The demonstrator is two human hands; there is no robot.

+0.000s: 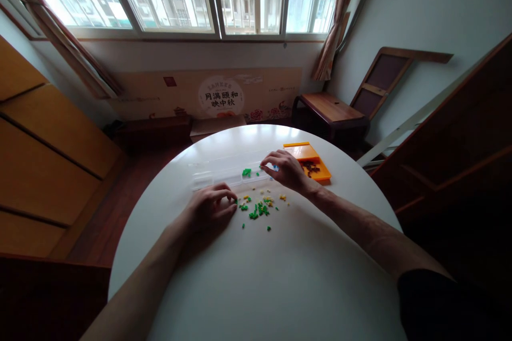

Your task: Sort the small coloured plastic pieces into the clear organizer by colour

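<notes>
Small green and yellow plastic pieces [261, 209] lie scattered on the white table. My left hand [212, 206] rests at the left side of this scatter, its fingers curled together with a speck of green at the fingertips. Behind the scatter lies a clear plastic compartment box [218, 178], its clear lid folded back. Several green pieces [247, 172] sit in one of its compartments. Over the right part of the box hangs my right hand [283, 169], thumb and forefinger pinched on a tiny green piece [260, 167]. Blue pieces [276, 168] show partly behind its fingers.
An orange tray [326, 176] with a half-covering lid stands at the table's right, holding dark small pieces [310, 168]. The round white table [256, 287] has a curved edge. Beyond it are a wooden chair [334, 106], a printed panel [256, 90] and windows.
</notes>
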